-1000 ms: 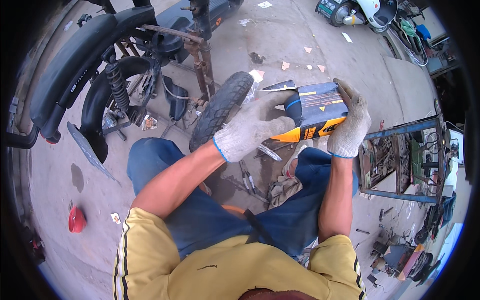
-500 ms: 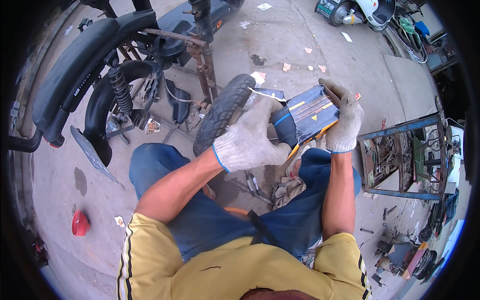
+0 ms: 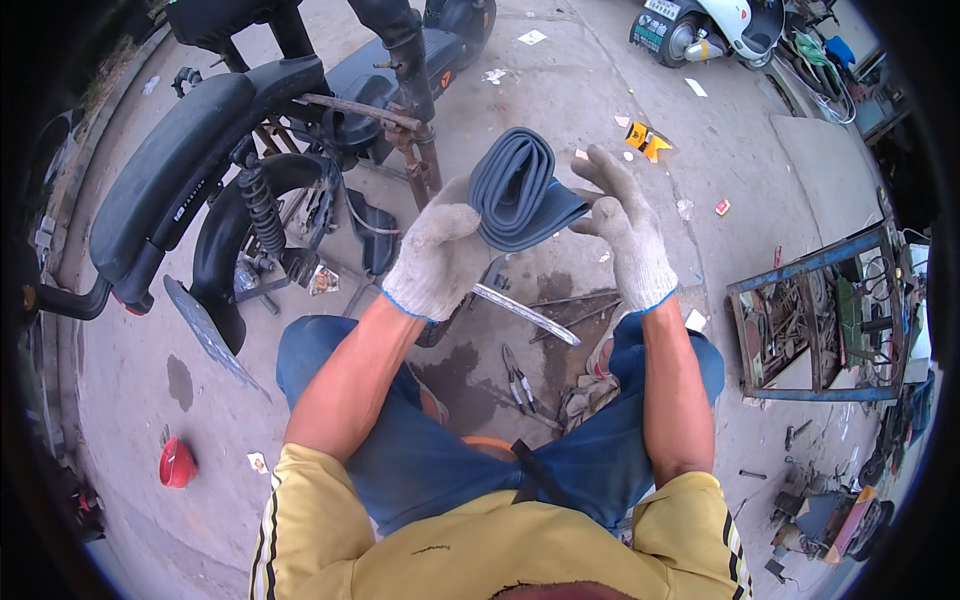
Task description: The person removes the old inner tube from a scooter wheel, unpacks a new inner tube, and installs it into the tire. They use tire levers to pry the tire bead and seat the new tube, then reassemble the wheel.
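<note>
A rolled black rubber tube point(image 3: 525, 200) with a narrow blue band is raised in front of me. My left hand point(image 3: 437, 250), in an off-white knit glove, grips it by its left side, fingers partly hidden behind it. My right hand point(image 3: 625, 230), gloved alike, is beside the roll's right side with its fingers apart and curved. Below the tube lie a long silver bar point(image 3: 525, 314) and pliers point(image 3: 517, 378) on the concrete, between my legs. A black and yellow torn box point(image 3: 646, 141) lies on the ground beyond my right hand.
A partly dismantled black scooter point(image 3: 160, 200) stands left and ahead, a white scooter point(image 3: 745, 30) at the back right. A blue metal rack of parts point(image 3: 810, 390) is on the right, loose tools and equipment point(image 3: 830, 530) below it, and a red bowl-shaped container point(image 3: 176, 462) at lower left.
The tube is out of its box, held higher in my left hand. My right hand has let go of the box, which now lies on the ground at the upper right.
</note>
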Demonstrator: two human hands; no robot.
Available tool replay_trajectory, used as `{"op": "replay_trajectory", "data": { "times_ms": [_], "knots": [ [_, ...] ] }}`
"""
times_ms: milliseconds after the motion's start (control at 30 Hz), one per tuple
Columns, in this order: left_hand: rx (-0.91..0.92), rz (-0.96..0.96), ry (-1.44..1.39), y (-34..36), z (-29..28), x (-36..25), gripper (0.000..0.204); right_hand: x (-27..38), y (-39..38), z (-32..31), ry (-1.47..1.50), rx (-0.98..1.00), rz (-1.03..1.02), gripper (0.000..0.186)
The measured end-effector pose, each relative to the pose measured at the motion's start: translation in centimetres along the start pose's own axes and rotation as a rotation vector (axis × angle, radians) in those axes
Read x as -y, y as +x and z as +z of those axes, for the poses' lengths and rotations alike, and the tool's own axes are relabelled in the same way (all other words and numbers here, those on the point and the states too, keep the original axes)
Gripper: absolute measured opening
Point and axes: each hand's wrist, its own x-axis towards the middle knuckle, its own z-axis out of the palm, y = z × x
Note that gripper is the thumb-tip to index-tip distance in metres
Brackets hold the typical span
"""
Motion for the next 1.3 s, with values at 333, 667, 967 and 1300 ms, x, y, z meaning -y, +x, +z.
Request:
{"op": "replay_trajectory", "data": {
  "times_ms": [333, 667, 967, 1300],
  "knots": [
    [-0.201, 0.022, 0.573, 0.3, 0.9, 0.9, 0.079, -0.9, -1.3, 1.5, -0.191, -0.066, -0.022, 0.061],
    [-0.141, -0.008, 0.117, 0.4, 1.5, 0.8, 0.066, -0.7, -2.5, 0.9, -0.479, -0.043, -0.164, 0.083],
    [-0.110, -0.198, 0.986, -0.1, 3.3, 0.4, 0.045, 0.7, -1.6, -0.8, -0.016, -0.208, 0.047, 0.049],
    [0.222, -0.655, 0.617, -1.0, 1.5, -3.4, 0.067, 2.3, -2.1, -4.0, 0.053, -0.052, 0.117, 0.038]
  ]
}}
